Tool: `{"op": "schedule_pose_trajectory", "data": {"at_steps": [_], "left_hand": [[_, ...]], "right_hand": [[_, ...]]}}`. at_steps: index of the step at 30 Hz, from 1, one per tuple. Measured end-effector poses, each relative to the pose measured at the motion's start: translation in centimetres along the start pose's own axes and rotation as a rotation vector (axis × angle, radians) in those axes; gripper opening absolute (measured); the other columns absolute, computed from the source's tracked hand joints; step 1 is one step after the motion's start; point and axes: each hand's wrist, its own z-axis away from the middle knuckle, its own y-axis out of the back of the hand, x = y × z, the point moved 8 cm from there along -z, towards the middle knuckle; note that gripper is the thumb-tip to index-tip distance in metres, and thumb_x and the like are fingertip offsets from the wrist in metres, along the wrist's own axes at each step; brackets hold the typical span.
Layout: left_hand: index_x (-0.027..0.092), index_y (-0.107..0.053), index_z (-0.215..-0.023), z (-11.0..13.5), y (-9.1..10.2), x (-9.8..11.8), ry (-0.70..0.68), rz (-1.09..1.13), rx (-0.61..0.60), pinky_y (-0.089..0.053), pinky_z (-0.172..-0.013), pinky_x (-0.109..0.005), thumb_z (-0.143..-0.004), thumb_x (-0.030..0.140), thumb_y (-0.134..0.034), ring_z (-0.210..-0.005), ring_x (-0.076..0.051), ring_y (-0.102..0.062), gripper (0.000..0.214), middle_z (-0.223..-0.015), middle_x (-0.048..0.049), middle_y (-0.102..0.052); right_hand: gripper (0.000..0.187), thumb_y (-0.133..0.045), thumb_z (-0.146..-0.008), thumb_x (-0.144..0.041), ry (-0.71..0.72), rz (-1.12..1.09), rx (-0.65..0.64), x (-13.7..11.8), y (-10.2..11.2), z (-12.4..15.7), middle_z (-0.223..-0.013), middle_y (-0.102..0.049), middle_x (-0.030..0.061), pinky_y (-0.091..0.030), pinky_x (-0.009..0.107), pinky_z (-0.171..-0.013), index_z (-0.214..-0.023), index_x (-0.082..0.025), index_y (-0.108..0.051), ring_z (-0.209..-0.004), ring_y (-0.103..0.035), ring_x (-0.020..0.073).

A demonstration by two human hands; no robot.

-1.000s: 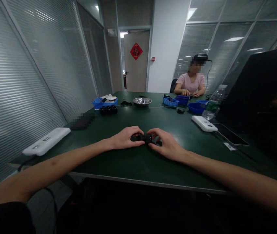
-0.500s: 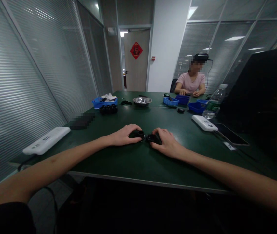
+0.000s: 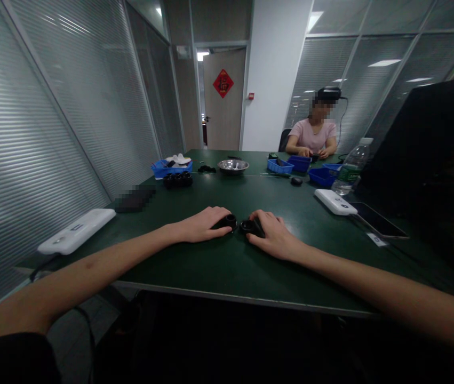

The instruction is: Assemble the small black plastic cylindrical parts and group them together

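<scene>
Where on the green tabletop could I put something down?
One free patch of green tabletop lies between the round silver metal bowl and the bare left hand and bare right hand; another lies between the hands and the table's near edge. The right side is crowded with blue plastic bins, a clear plastic bottle and a white oblong device.

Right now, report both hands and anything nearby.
Left hand gripping left black piece. Right hand gripping right black piece. Pieces apart, round ends facing up. Steel bowl beyond, away from hands.
</scene>
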Motion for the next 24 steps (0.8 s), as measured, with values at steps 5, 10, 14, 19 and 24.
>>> {"op": "schedule_pose_trajectory", "data": {"at_steps": [5,10,14,19,24], "left_hand": [[0.017,-0.052,-0.137,0.0,-0.1,0.0,-0.015,-0.003,0.001,-0.046,-0.101,-0.043,-0.104,0.051,-0.045,-0.114,-0.028,-0.061,0.048,-0.129,-0.0147,-0.064],[0.019,-0.053,-0.137,0.0,-0.2,-0.2,-0.006,0.01,-0.02,-0.045,-0.103,-0.043,-0.106,0.052,-0.043,-0.118,-0.027,-0.059,0.047,-0.131,-0.0137,-0.063],[0.019,-0.054,-0.137,0.0,-0.3,-0.3,0.003,0.021,-0.025,-0.044,-0.104,-0.043,-0.106,0.052,-0.043,-0.121,-0.027,-0.058,0.047,-0.134,-0.0134,-0.062],[0.019,-0.055,-0.136,0.0,-0.2,-0.3,0.007,0.028,-0.017,-0.045,-0.104,-0.043,-0.106,0.052,-0.045,-0.12,-0.027,-0.059,0.046,-0.133,-0.0133,-0.063],[0.018,-0.06,-0.129,-0.1,-0.1,-0.8,0.046,0.08,0.023,-0.047,-0.099,-0.04,-0.1,0.058,-0.053,-0.114,-0.027,-0.061,0.049,-0.125,-0.0121,-0.066]], "right_hand": [[0.03,-0.061,-0.09,-0.039,0.015,-0.001,0.002,-0.3,0.1,0.1,-0.117,-0.064,0.0108,-0.039,0.052,-0.098,-0.114,-0.022,-0.052,-0.113,-0.058,0.0318],[0.031,-0.06,-0.091,-0.038,0.031,-0.003,-0.026,-0.7,0.2,0.2,-0.121,-0.064,0.0114,-0.038,0.053,-0.099,-0.116,-0.022,-0.051,-0.116,-0.057,0.0325],[0.032,-0.059,-0.092,-0.035,0.044,0.0,-0.042,-1.1,0.4,0.4,-0.125,-0.063,0.0105,-0.038,0.054,-0.1,-0.12,-0.023,-0.052,-0.118,-0.056,0.0324],[0.033,-0.058,-0.093,-0.035,0.071,-0.008,-0.045,-1.1,0.3,0.5,-0.13,-0.063,0.0103,-0.037,0.056,-0.101,-0.124,-0.025,-0.053,-0.121,-0.056,0.0328],[0.035,-0.062,-0.092,-0.036,0.096,-0.022,-0.039,-1.1,0.4,0.4,-0.129,-0.064,0.0094,-0.039,0.053,-0.099,-0.124,-0.026,-0.054,-0.121,-0.056,0.0324]]}}
